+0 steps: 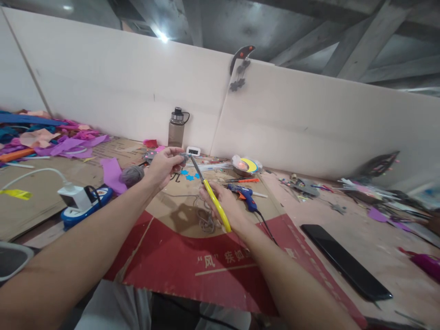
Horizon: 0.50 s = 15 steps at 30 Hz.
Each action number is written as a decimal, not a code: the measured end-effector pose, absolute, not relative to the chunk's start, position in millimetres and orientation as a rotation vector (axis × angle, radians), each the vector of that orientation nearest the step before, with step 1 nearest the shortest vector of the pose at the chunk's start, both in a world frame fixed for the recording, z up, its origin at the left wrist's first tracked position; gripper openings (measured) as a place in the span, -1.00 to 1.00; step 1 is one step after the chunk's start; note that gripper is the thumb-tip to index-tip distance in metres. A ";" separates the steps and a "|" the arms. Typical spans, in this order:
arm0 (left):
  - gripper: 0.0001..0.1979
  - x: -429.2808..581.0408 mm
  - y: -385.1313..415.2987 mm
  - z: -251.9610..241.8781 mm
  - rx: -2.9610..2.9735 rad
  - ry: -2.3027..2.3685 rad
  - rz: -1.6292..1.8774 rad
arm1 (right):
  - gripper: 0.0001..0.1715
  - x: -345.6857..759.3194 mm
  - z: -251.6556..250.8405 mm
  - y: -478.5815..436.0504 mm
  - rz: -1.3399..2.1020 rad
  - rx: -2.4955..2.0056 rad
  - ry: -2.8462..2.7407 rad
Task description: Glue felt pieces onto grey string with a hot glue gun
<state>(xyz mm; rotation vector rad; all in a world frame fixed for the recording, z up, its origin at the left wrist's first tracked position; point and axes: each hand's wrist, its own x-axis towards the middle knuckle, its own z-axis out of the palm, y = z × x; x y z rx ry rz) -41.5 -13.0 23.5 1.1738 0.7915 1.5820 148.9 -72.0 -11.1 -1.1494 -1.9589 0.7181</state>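
Pinched in the fingertips of my left hand (166,167) is a small grey fuzzy piece (184,157), partly hidden by the fingers. My right hand (220,199) grips yellow-handled scissors (216,204). Their blades point up and away from me, with the tips right beside the grey piece; whether they touch it I cannot tell. Beneath the hands, loose grey yarn (206,223) lies tangled on the cardboard. A ball of grey yarn (132,175) sits left of my left hand. Several blue flower-like cutouts (189,178) lie just beyond the hands.
A blue glue gun (244,195) with its cord lies right of my right hand. Farther right is a black phone (345,261). A bottle (176,128) stands by the white partition (120,82). At left are a blue power strip (87,211) and colourful scraps (68,146).
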 end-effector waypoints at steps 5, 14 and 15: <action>-0.69 -41.4 -12.6 22.9 1.173 0.788 1.590 | -0.62 148.8 -16.5 -67.2 0.596 -1.124 -2.020; -0.66 -40.8 -13.9 23.4 1.166 0.783 1.582 | -0.60 148.2 -19.5 -64.0 0.541 -1.162 -2.036; -0.66 -40.6 -14.4 23.9 1.163 0.783 1.583 | -0.61 148.1 -19.7 -63.9 0.539 -1.161 -2.034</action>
